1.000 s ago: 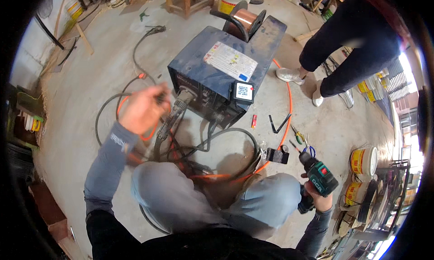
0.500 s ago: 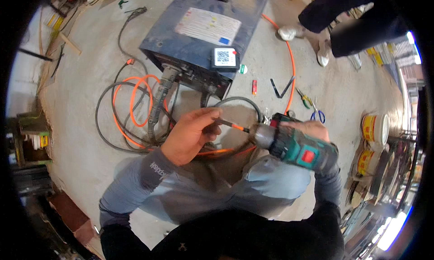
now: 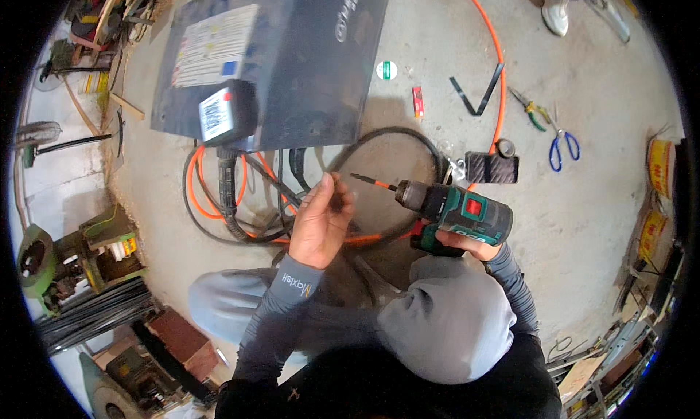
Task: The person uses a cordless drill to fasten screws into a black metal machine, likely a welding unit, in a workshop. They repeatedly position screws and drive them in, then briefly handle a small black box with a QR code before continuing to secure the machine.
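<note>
My right hand (image 3: 468, 245) grips a green and black cordless drill (image 3: 475, 213) by its handle, with the drill pointing left. An orange and black screwdriver bit (image 3: 374, 181) sticks out of its chuck. My left hand (image 3: 321, 218) is raised just left of the bit's tip and does not touch it. Its thumb and fingers are curled together; what they pinch, if anything, is too small or hidden to make out. Beyond both hands stands a dark blue metal machine (image 3: 306, 62), with a small black box (image 3: 235, 111) bearing a white label on top.
Black and orange cables (image 3: 191, 193) lie coiled before the machine. On the floor to the right are a phone (image 3: 490, 169), a tape roll (image 3: 504, 148), a red packet (image 3: 417, 102), a black V-shaped strip (image 3: 477, 113), pliers (image 3: 536, 117) and blue-handled scissors (image 3: 565, 149). Another person's shoe (image 3: 555, 18) stands far right.
The view has shifted. My left fingers have drawn away from the bit's tip, leaving a gap. The drill has turned, showing its handle and battery lower down. The other person's legs are mostly out of view.
</note>
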Demonstrator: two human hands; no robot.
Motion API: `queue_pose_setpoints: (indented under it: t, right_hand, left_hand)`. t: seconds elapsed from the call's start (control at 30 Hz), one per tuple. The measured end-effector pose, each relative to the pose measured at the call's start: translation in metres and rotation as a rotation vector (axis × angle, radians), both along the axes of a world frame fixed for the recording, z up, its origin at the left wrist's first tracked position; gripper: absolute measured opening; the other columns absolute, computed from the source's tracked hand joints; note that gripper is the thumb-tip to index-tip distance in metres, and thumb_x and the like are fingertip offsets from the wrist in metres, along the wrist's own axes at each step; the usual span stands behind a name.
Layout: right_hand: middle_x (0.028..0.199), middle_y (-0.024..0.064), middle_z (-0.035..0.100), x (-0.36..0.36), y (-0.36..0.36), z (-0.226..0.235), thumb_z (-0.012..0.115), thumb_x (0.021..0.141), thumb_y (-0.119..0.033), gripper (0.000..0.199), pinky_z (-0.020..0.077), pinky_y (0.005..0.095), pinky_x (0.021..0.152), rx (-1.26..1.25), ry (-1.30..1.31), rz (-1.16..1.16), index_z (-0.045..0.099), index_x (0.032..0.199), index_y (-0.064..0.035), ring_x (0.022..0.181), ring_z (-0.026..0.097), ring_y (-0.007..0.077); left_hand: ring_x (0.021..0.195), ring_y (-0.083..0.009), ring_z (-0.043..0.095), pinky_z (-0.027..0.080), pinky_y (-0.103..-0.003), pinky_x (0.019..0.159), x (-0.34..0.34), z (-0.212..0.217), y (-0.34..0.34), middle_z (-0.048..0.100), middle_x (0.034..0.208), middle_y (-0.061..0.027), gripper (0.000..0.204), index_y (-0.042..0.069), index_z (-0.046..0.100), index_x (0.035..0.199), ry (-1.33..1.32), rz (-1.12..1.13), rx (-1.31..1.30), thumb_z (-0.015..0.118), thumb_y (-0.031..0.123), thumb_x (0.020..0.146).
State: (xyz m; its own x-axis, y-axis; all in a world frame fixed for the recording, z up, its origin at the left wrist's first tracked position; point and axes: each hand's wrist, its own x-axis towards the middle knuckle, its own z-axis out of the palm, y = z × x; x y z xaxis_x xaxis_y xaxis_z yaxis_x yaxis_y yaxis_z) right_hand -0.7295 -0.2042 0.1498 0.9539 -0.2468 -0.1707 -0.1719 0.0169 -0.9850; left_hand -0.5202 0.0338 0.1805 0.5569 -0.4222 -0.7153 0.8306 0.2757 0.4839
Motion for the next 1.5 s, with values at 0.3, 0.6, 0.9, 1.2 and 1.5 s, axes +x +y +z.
queue_pose_setpoints:
  t: [0.3,0.6,0.9,1.2,1.5]
  right_hand:
    - [0.115,0.0079,0.075,-0.008,0.008,-0.042,0.087,0.084,-0.021,0.046,0.0553,0.0384,0.098,0.114,-0.01,0.042,0.07,0.125,-0.008,0.106,0.072,0.0227]
    - [0.114,0.0053,0.075,-0.032,0.008,-0.074,0.089,0.082,-0.022,0.044,0.0545,0.0389,0.098,0.241,0.161,0.082,0.073,0.12,-0.0106,0.106,0.071,0.0221]
    - [0.097,0.0035,0.075,-0.039,0.014,-0.046,0.087,0.083,-0.023,0.027,0.0552,0.0372,0.086,-0.021,0.065,-0.019,0.076,0.105,-0.0116,0.091,0.07,0.0226]
    - [0.101,0.0084,0.072,-0.035,0.023,-0.063,0.068,0.091,-0.005,0.032,0.0498,0.0308,0.063,0.14,0.043,0.054,0.066,0.123,0.0001,0.07,0.061,0.0159]
    - [0.074,0.0089,0.063,0.001,0.052,-0.045,0.073,0.088,-0.031,0.043,0.0413,0.0322,0.053,0.94,0.017,-0.181,0.064,0.115,0.0021,0.054,0.053,0.017]
  left_hand:
    - [0.095,-0.0118,0.061,0.05,-0.029,0.083,-0.023,-0.006,-0.04,0.066,0.101,0.0017,0.02,0.011,0.066,0.111,-0.144,0.088,0.183,0.061,0.03,0.107]
    - [0.093,-0.0121,0.063,0.05,-0.029,0.085,-0.024,-0.005,-0.045,0.066,0.104,0.0007,0.02,0.011,0.065,0.11,-0.237,-0.052,0.114,0.058,0.03,0.108]
    - [0.088,-0.012,0.062,0.049,-0.028,0.078,-0.013,0.005,-0.029,0.066,0.099,-0.0009,0.024,0.007,0.066,0.114,-0.297,-0.291,0.103,0.058,0.028,0.108]
    - [0.085,-0.0105,0.062,0.049,-0.027,0.078,-0.015,-0.006,-0.028,0.066,0.091,0.0007,0.023,0.007,0.069,0.115,-0.202,-0.2,0.031,0.06,0.027,0.107]
    - [0.081,-0.0107,0.058,0.047,-0.027,0.076,-0.022,0.019,-0.05,0.065,0.091,-0.002,0.028,-0.001,0.066,0.122,-0.562,-0.178,0.19,0.061,0.022,0.107]
